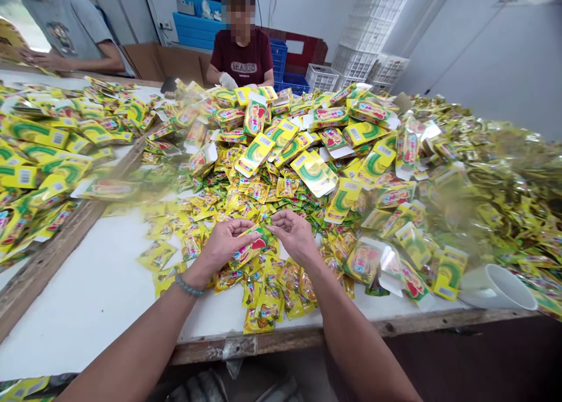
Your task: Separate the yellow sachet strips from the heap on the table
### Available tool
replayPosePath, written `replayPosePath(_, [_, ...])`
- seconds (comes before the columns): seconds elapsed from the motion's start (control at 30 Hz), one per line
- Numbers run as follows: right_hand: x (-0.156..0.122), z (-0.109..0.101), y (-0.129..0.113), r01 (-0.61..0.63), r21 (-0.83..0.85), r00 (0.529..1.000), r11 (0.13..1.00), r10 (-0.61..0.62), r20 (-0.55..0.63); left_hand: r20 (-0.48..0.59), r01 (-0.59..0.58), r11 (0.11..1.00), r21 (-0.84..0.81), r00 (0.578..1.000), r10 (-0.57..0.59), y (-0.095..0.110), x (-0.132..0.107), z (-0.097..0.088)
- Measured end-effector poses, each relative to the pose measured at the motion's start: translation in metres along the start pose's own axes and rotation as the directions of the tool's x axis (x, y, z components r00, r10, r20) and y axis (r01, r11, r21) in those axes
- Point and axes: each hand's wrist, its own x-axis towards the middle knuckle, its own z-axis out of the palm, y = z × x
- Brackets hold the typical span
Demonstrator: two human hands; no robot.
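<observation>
My left hand (220, 241), with a beaded bracelet at the wrist, is closed on a small yellow and green candy box (250, 250) with red print, held at a tilt. Close by its upper right end, my right hand (295, 236) has thumb and fingers pinched together. A bit of green shows at those fingertips, too small to name. Beneath and around both hands lie loose yellow candy sachets (267, 299), with more green and yellow sachets (285, 188) just beyond them.
A heap of candy boxes (259, 150) rises in front of me. A wooden strip (57, 238) divides the white tabletop (109, 285) on the left. At the right edge, a white tub (504, 288) lies tipped. Two people (241, 62) work across the table.
</observation>
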Motion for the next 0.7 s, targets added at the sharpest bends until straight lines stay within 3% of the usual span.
replayPosePath(0.2, [-0.004,0.002,-0.005,-0.083,0.008,0.977,0.997,0.08,0.199,0.003,-0.05,0.998,0.031,0.999,0.05,0.004,-0.001,0.002])
replayPosePath(0.4, [-0.009,0.001,-0.009,-0.137,-0.001,0.943,0.991,0.131,0.307,0.087,-0.07,0.99,0.122,0.994,0.06,-0.001,-0.001,0.0])
replayPosePath(0.5, [-0.011,0.006,-0.007,-0.138,0.049,0.924,0.989,0.111,0.366,0.079,-0.044,0.995,0.094,0.996,0.037,-0.001,-0.001,0.002])
replayPosePath(0.6, [-0.009,0.009,-0.004,-0.106,0.103,0.944,0.989,0.068,0.323,0.091,-0.057,0.994,0.09,0.995,0.049,0.004,-0.001,0.004])
replayPosePath(0.7, [-0.005,0.008,0.002,-0.064,0.129,0.982,0.99,0.04,0.184,0.118,-0.145,0.969,0.201,0.985,0.123,0.009,-0.003,0.002])
